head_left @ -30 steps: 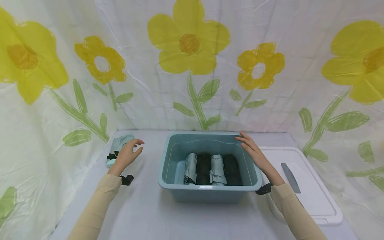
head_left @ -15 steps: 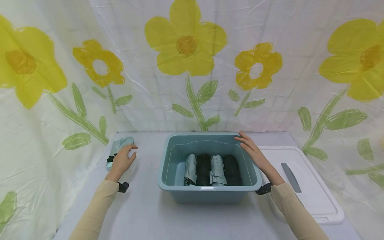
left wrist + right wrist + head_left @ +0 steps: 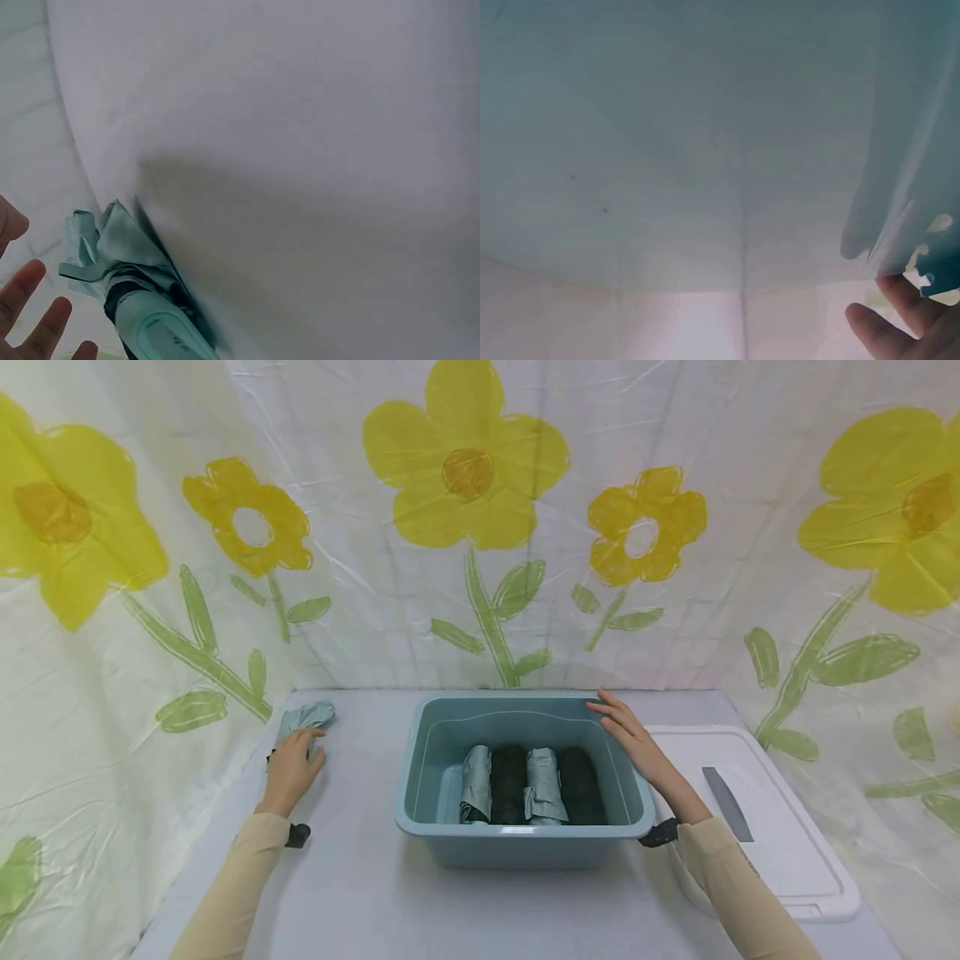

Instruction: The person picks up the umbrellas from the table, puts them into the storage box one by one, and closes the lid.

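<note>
A pale teal folded compact umbrella (image 3: 307, 715) lies on the table at the far left, its handle (image 3: 161, 330) and loose canopy seen in the left wrist view. My left hand (image 3: 288, 774) hovers over its near part with fingers loosely spread, holding nothing. On the right, my right hand (image 3: 637, 747) rests at the right rim of a blue-green plastic bin (image 3: 517, 852), fingers extended. Inside the bin, several rolled bundles lie side by side: a grey-blue roll (image 3: 477, 777), a black roll (image 3: 510, 785), a second grey-blue roll (image 3: 544, 777) and a second black roll (image 3: 582, 785).
A white lid (image 3: 787, 860) with a grey strip lies flat to the bin's right, partly under the right forearm. Something white and rounded (image 3: 693, 885) shows beneath that arm. A flower-printed curtain (image 3: 360, 643) hangs along the table's back edge.
My left hand has moved left and slightly down onto the area above the umbrella, covering its near end. The right hand stays at the bin's rim.
</note>
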`<state>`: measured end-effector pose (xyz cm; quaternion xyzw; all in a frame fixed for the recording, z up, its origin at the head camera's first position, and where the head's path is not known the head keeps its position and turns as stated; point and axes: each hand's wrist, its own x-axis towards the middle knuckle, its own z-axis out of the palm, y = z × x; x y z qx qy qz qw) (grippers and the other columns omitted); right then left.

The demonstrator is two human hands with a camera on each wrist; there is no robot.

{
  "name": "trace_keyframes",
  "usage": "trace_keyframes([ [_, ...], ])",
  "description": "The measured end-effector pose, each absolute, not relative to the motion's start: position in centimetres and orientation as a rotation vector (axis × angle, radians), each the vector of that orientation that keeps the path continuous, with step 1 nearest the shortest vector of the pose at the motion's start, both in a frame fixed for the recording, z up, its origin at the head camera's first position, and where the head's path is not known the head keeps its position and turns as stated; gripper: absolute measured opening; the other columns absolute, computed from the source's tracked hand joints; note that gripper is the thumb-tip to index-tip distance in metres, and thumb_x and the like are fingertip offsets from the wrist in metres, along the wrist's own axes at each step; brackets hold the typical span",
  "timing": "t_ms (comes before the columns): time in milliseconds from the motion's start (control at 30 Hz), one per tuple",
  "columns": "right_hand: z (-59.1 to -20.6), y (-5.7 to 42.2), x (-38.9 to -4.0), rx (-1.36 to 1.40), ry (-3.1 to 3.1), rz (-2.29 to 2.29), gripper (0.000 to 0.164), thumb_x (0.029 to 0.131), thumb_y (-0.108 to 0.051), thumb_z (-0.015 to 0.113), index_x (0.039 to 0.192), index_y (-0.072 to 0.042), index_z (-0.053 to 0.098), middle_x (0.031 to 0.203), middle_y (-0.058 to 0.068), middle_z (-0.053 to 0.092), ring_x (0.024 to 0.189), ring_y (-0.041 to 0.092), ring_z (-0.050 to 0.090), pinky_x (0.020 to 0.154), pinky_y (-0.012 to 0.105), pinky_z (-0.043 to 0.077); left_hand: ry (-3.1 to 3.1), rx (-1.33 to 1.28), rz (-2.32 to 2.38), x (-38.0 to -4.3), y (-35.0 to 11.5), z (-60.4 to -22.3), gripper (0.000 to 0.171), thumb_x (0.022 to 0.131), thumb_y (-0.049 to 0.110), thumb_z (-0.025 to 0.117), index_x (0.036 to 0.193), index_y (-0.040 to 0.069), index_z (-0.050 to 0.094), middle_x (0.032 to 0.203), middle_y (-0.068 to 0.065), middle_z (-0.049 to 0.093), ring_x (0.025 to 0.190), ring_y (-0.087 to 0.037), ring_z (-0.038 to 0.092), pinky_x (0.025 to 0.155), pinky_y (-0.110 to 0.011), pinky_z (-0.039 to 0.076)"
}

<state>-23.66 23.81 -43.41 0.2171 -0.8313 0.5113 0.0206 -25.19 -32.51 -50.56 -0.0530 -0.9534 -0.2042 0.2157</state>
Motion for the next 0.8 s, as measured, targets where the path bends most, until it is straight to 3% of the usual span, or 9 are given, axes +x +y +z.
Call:
trace_keyframes([
  [267,-43.3,23.7,-23.7,0.673,-2.578,1.602,0.040,0.102,-0.020,0.033,0.138,-0.003,0.040,0.154,0.011,0.011,0.141,0.036,0.004,0.103,0.066,0.011,-2.675,-0.067,-0.560,-25.0,-33.9,-51.7,0.031,0.089,0.007,0.055,0.118,0.000,0.053,0.124,-0.026,0.047,0.114,-0.051,0.037,0.087,-0.068,0.029],
  [467,-42.1,23.2,-23.0,0.670,-2.574,1.610,0.038,0.101,-0.010,0.033,0.136,0.005,0.039,0.153,0.017,0.011,0.140,0.040,0.004,0.102,0.067,0.011,-2.687,-0.023,-0.581,-25.6,-34.8,-52.5,0.034,0.089,0.008,0.055,0.122,-0.001,0.049,0.126,-0.028,0.043,0.116,-0.052,0.032,0.089,-0.069,0.025],
  [800,-39.9,22.3,-21.6,0.685,-2.593,1.589,0.038,0.100,-0.004,0.031,0.134,0.012,0.037,0.151,0.026,0.010,0.138,0.045,0.005,0.102,0.067,0.011,-2.743,-0.026,-0.546,-26.8,-35.6,-52.1,0.051,0.088,0.006,0.054,0.135,-0.003,0.037,0.132,-0.032,0.039,0.115,-0.057,0.034,0.085,-0.069,0.032],
])
